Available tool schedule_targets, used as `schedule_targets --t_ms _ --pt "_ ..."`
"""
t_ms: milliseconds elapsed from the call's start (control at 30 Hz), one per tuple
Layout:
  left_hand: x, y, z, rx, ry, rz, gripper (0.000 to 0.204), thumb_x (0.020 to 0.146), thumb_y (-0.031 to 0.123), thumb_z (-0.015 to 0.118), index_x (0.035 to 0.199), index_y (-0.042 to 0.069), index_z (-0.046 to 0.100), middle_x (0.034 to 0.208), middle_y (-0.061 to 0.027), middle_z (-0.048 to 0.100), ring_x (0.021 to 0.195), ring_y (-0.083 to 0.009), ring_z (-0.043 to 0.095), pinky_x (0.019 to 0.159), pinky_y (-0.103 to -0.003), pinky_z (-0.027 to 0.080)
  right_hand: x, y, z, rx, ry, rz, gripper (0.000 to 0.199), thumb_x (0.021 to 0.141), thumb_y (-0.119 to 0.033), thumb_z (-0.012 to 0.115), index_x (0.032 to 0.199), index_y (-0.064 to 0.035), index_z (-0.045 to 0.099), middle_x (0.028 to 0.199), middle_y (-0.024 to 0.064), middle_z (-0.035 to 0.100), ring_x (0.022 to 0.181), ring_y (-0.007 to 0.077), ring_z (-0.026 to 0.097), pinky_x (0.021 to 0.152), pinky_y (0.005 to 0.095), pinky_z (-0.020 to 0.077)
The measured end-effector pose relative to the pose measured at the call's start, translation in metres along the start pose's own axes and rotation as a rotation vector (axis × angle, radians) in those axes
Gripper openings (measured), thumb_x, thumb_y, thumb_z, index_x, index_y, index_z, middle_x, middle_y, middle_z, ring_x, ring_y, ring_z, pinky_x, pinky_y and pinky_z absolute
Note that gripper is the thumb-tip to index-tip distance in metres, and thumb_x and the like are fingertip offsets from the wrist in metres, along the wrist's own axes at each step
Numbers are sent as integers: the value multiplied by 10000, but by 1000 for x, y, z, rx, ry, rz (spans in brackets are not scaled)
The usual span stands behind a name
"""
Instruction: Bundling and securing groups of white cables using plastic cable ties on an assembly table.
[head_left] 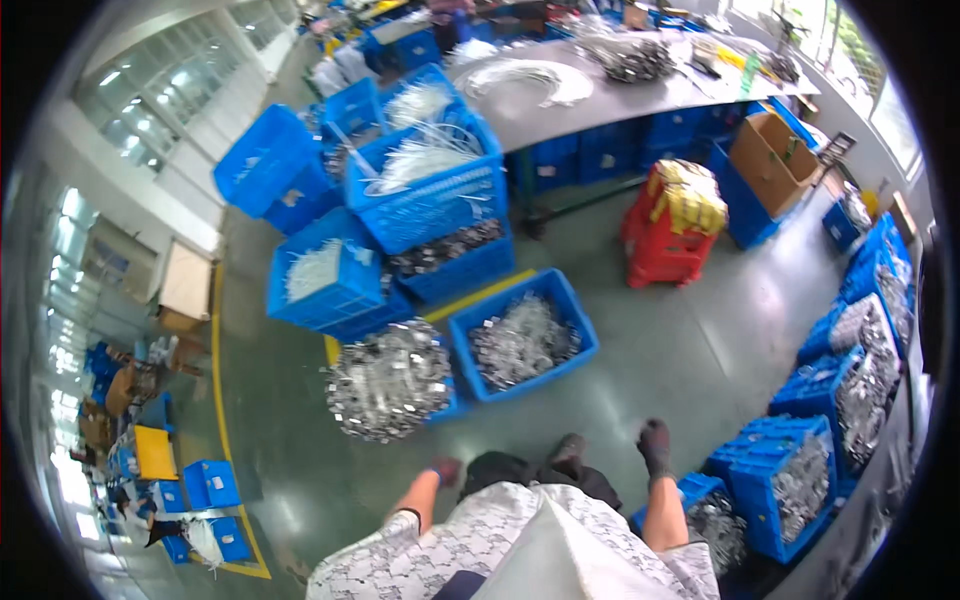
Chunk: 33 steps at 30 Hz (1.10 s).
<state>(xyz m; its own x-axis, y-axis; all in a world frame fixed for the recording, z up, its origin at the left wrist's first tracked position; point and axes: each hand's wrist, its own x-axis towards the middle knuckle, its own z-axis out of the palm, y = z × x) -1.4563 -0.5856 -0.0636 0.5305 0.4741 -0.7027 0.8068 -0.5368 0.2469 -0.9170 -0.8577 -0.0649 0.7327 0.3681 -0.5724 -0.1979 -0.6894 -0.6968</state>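
1. Right hand (655,447), dark-gloved, hangs free, holding nothing; finger spread unclear.
2. Left hand (445,470) low, empty; grip unclear.
3. Nearest blue crate (524,335) of metal parts at twelve o'clock, floor-level for reach.

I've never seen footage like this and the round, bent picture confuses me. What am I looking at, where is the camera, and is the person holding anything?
There is no machine here: a person wears a wide fisheye camera on the head, looking down, which is why straight edges curve near the rim. The patterned shirt at the bottom is the wearer's own.

Both arms hang at the sides. The left hand and the right hand wear dark gloves, and neither seems to hold anything.

On the green floor ahead stand blue crates: one blue crate of clear bagged parts, beside it a heaped pile of shiny parts, and stacked crates with white cables behind. More blue crates of metal parts line the right side. A red stool carries yellow items, near a grey table.
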Motion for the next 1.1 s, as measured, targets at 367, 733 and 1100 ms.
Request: schedule_targets --t_ms 367,733,1100 --pt "151 25 -132 -52 -65 -117 280 741 255 663 954 97 752 1040 -177 731 916 -361 718 775 -493 572 153 -182 -79 -58 -85 -149 425 902 -203 566 1259 24 606 888 174 707 641 222 674 647 357 546" --pt "344 225 -352 -252 238 -141 344 852 384 592 827 60 703 845 -171 712 813 -335 683 741 -451 525 235 -16 -200 -1356 -579 -61 343 846 -335 694 1068 -78 749 1041 178 727 957 304 717 803 440 570" --pt "468 366 -495 -478 501 -41 273 844 317 599 898 66 693 890 -184 690 837 -310 667 789 -408 514 386 -73 -231 -1216 -562 -114 350 850 -397 670 1027 -112 768 1159 155 704 1132 330 638 973 442 487"
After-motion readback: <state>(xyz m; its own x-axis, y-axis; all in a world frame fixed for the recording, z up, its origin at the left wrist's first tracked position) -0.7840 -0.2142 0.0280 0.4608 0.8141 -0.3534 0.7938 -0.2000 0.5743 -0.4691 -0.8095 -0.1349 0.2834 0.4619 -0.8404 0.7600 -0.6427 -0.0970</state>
